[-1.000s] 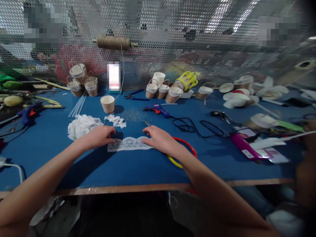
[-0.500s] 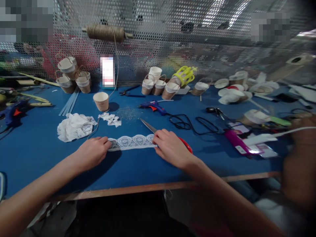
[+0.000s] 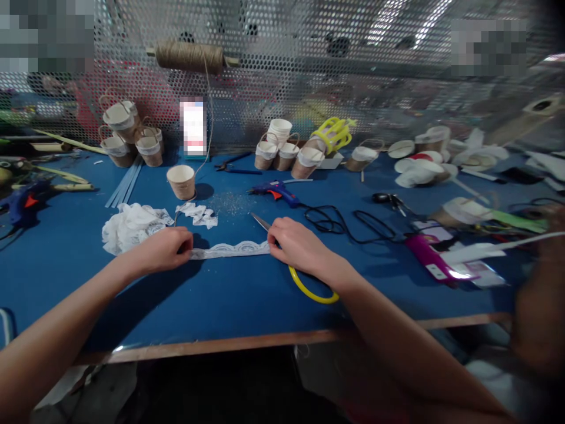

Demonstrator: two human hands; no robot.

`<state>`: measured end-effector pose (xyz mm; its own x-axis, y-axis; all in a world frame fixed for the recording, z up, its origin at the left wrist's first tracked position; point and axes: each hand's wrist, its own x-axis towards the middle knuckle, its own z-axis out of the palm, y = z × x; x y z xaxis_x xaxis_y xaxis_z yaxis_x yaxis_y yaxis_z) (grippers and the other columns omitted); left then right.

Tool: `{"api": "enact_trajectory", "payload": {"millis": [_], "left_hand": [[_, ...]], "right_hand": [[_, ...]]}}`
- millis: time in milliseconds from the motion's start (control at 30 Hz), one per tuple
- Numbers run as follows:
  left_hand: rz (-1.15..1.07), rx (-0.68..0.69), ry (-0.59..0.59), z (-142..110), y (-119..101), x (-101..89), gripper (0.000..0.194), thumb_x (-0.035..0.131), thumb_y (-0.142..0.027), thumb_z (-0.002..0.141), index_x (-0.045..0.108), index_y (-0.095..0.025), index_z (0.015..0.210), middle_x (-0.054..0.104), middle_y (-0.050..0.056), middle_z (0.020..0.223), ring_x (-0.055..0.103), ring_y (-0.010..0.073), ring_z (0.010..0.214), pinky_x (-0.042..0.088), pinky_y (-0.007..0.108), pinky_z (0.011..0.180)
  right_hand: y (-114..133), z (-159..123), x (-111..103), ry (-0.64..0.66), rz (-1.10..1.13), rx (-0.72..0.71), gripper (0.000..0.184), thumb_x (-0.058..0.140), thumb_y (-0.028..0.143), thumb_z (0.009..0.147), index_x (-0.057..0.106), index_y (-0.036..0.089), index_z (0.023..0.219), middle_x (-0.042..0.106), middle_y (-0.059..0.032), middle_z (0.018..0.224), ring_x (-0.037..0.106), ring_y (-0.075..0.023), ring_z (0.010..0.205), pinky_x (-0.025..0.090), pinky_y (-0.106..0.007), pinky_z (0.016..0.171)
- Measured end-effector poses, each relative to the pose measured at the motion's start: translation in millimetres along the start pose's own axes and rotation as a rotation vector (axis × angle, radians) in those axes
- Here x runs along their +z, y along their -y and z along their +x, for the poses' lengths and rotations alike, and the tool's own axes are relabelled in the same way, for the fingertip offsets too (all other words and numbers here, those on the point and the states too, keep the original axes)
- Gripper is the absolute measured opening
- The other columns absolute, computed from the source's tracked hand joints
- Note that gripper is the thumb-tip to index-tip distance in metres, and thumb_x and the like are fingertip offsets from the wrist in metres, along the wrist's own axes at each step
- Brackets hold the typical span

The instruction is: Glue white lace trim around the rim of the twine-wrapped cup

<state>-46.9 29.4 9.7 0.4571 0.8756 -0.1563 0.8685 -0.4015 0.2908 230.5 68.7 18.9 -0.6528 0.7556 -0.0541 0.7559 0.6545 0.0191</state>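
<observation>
Now tilting lace strip, narrower to view than moment ago; pinching it in left hand and right hand, latter over scissors; span apparently controlled.

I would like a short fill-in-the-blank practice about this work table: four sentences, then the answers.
1. Between the left hand and the right hand stretches a ____ lace strip.
2. The scissors at the right hand show a ____ handle loop.
3. The hot glue gun beyond the right hand is blue with a ____ trigger.
4. The paper cup nearest the left hand stands with its open mouth facing ____.

Missing words: white; yellow; red; up.
</observation>
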Motion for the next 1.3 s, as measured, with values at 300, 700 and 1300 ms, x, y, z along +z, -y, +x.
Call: {"api": "enact_trajectory", "payload": {"millis": [300, 700, 1300], "left_hand": [[0.058, -0.023, -0.012, 3, 4, 3.4, 0.013, 0.042, -0.018, 0.073, 0.056, -0.017, 0.071, 0.061, 0.006, 0.07, 0.053, 0.0142, 0.059, 0.038, 0.025, 0.055], [0.187, -0.068, -0.122, -15, -9, -3.6, 0.028, 0.037, -0.017, 0.083, 0.058, -0.009, 0.099, 0.062, 0.014, 0.098, 0.059, 0.0251, 0.091, 0.046, 0.039, 0.082], [0.235, 0.144, -0.173, -20, -39, 66.4, 0.082, 0.02, -0.067, 0.081, 0.025, -0.009, 0.139, 0.025, 0.014, 0.146, 0.02, 0.0286, 0.135, 0.021, 0.047, 0.107]], "right_hand": [[2, 12, 2, -0.002, -0.042, 0.04, 0.013, 0.051, 0.009, 0.075, 0.063, 0.012, 0.071, 0.058, -0.0116, 0.079, 0.051, -0.0208, 0.074, 0.037, -0.03, 0.06], [18, -1, 4, -0.154, -0.011, 0.069, 0.021, 0.045, 0.013, 0.083, 0.063, 0.011, 0.095, 0.06, -0.0132, 0.094, 0.053, -0.0233, 0.09, 0.045, -0.034, 0.076], [63, -20, 46, 0.033, 0.177, -0.022, 0.073, 0.036, 0.054, 0.086, 0.027, 0.004, 0.139, 0.017, -0.0158, 0.147, 0.011, -0.0275, 0.136, 0.018, -0.045, 0.11]]}}
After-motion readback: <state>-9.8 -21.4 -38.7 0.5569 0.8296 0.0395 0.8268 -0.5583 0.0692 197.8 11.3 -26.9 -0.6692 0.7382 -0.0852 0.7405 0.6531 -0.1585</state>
